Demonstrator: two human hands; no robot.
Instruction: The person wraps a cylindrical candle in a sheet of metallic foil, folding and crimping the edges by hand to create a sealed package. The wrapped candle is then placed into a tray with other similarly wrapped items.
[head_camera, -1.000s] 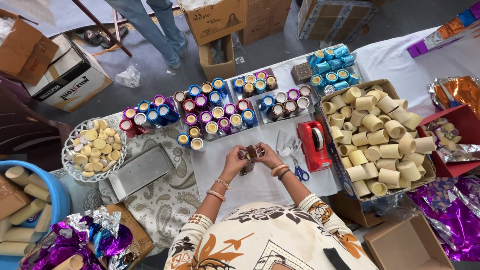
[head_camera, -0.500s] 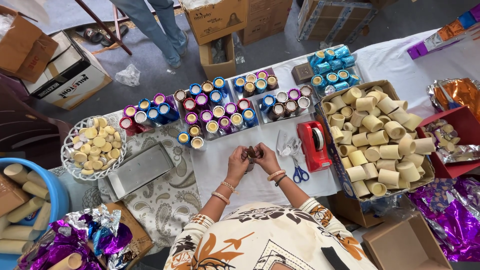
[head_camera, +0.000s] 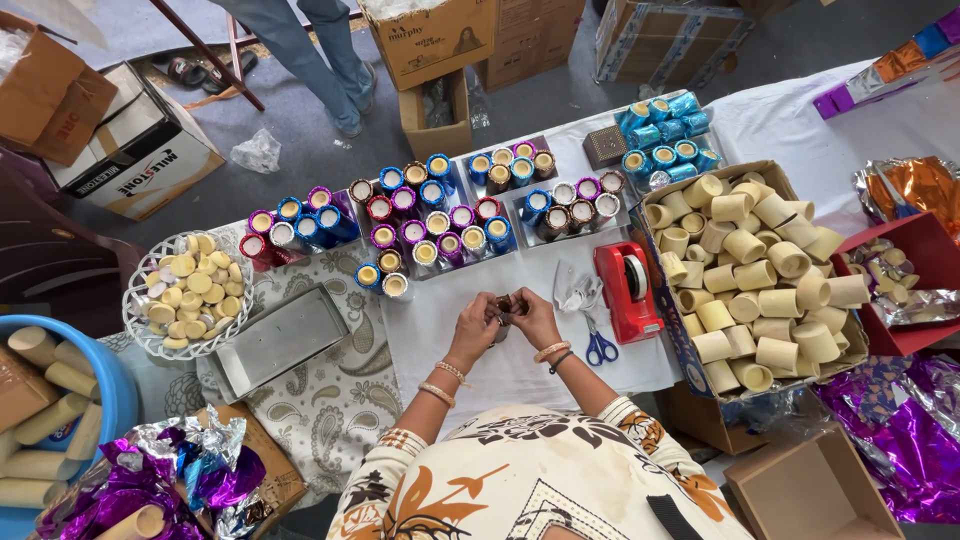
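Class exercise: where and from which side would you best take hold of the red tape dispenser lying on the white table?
Grip the red tape dispenser across its long narrow sides, from above. It lies flat, long axis running away from the person. The cardboard box of cream tubes crowds its right side and the blue-handled scissors lie at its near end, so overhead is probably freest.

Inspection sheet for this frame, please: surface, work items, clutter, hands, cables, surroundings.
Surface: table under white cloth, paisley cloth at its left.
Work items: small dark piece held between both hands; kind unclear.
Clutter: foil-wrapped cylinders in rows, box of plain tubes, red tape dispenser, blue-handled scissors, white basket of discs, metal tray.
Grippers: left hand and right hand both closed on the piece.
Cables: nothing seen.
Surroundings: cardboard cartons, standing person's legs, purple foil.
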